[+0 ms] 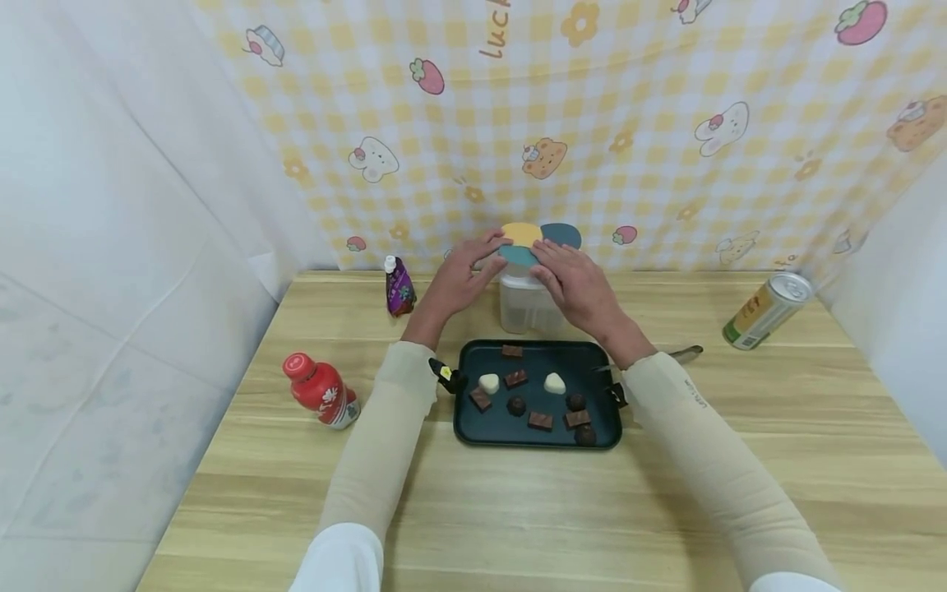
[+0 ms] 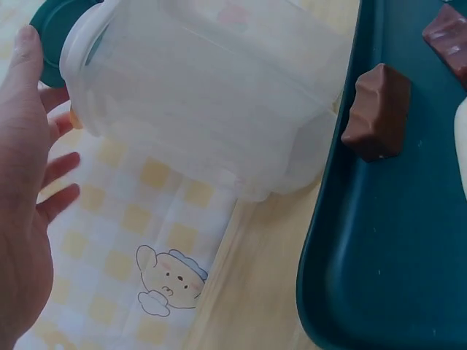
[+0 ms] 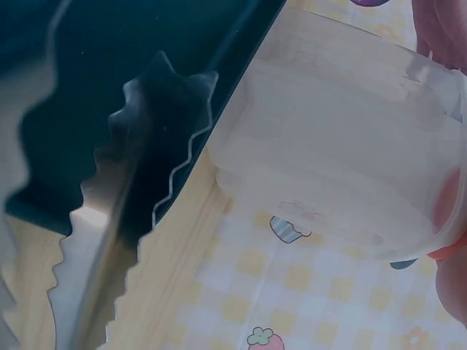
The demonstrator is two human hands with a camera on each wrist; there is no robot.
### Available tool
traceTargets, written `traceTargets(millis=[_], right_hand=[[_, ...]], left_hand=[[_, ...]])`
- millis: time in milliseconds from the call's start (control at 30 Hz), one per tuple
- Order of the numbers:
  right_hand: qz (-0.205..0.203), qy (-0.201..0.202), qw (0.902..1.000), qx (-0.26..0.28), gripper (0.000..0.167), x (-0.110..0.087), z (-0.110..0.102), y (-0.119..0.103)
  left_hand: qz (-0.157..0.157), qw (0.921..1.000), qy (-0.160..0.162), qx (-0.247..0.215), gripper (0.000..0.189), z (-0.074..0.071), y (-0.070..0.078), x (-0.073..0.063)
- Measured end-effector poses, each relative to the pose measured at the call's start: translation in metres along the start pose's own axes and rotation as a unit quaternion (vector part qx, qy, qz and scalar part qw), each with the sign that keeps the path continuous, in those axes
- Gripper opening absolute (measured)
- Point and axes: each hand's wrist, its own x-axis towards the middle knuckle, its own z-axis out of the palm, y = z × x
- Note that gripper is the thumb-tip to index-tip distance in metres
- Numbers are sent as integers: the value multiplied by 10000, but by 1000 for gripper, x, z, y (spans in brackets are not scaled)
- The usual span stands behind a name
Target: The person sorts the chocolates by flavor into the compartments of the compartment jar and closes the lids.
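A translucent plastic container [image 1: 527,311] stands behind the tray, topped by a yellow lid [image 1: 521,233], a teal lid [image 1: 518,256] and a dark blue lid [image 1: 562,235]. My left hand [image 1: 464,275] touches the lids' left side with fingers extended; in the left wrist view its thumb lies against a green lid [image 2: 55,44]. From the right, my right hand [image 1: 580,284] rests its extended fingers on the lid tops. In the right wrist view only parts of fingers show beside the container [image 3: 328,138].
In front, a dark tray [image 1: 491,432] holds several chocolates [image 1: 540,421] and white pieces [image 1: 555,383]. Serrated metal tongs [image 3: 109,211] overlap its right edge, partly under my right forearm. A red bottle [image 1: 323,392] and purple pouch [image 1: 399,288] stand left; a can [image 1: 765,311] stands right.
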Motion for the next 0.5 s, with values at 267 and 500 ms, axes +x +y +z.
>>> traceTargets(millis=[267,500], right_hand=[[-305,421,9983,253,49,1,3,3],[-232,569,9976,332,46,-1,5,2]], left_hand=[[41,9965,578,-600,39,3,2,13],[-115,9854,504,-1625,34,6,6,26]])
